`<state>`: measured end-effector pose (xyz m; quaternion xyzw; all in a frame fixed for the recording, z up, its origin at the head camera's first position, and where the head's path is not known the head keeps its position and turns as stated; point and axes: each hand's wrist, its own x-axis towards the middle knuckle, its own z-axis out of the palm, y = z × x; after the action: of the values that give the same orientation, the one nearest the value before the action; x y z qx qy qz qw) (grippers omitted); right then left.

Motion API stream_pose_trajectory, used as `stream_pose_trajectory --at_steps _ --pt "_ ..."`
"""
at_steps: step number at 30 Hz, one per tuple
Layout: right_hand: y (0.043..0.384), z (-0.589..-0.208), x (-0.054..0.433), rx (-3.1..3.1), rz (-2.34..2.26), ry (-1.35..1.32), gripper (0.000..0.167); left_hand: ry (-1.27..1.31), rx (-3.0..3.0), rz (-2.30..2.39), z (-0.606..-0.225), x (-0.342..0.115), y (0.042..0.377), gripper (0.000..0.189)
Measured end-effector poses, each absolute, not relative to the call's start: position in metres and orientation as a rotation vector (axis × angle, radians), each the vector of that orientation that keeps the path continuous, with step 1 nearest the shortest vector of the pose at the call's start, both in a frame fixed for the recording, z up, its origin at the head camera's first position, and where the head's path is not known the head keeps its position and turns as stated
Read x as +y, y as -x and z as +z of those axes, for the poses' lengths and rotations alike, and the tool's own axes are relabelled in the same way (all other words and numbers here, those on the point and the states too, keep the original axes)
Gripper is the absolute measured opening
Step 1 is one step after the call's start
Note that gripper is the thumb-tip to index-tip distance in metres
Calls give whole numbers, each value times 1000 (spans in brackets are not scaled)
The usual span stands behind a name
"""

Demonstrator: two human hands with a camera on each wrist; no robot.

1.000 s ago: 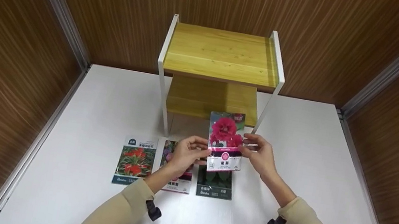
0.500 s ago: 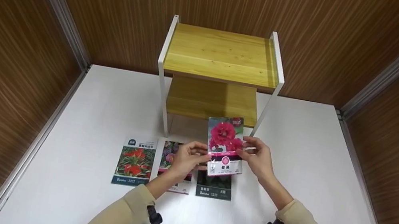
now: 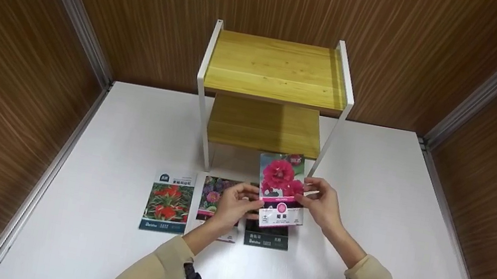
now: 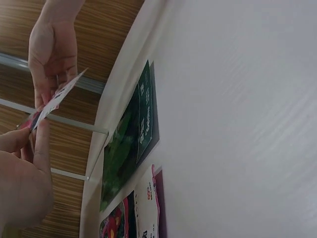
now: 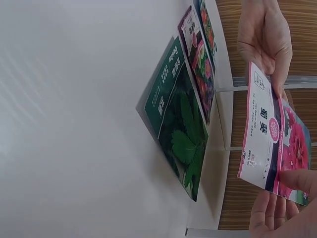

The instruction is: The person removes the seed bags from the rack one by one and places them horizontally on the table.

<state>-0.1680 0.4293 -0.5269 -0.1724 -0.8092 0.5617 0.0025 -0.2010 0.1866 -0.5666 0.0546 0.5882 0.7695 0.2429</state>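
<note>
A seed packet (image 3: 279, 175) with pink flowers is held up between both hands, above the table. My left hand (image 3: 233, 205) pinches its left edge, thumb in front. On the opposite edge, my right hand (image 3: 322, 205) pinches it with thumb and fingers. Partly covered below it lies a dark green leaf-pictured packet (image 3: 266, 240). To its left is a packet with purple and pink flowers (image 3: 212, 199), partly behind my left hand. Farthest left lies a packet with red flowers (image 3: 168, 204). In the right wrist view the held packet (image 5: 262, 119) hangs clear of the table.
Behind the packets stands a two-tier rack with a wooden top shelf (image 3: 278, 66), a lower shelf (image 3: 263, 127) and white metal side frames (image 3: 210, 52). Wood-grain panels (image 3: 148, 11) enclose the white table (image 3: 116, 147) at the back and sides.
Both hands have brought the pink-flower packet slightly down toward the front, over the dark green packet. The packets lying on the table have stayed in place.
</note>
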Motion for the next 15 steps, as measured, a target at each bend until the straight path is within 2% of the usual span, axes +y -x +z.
stream_pose_trajectory --at_steps 15 --pt "158 -536 434 -2548 1779 592 48 -94 1608 2100 -575 193 192 33"
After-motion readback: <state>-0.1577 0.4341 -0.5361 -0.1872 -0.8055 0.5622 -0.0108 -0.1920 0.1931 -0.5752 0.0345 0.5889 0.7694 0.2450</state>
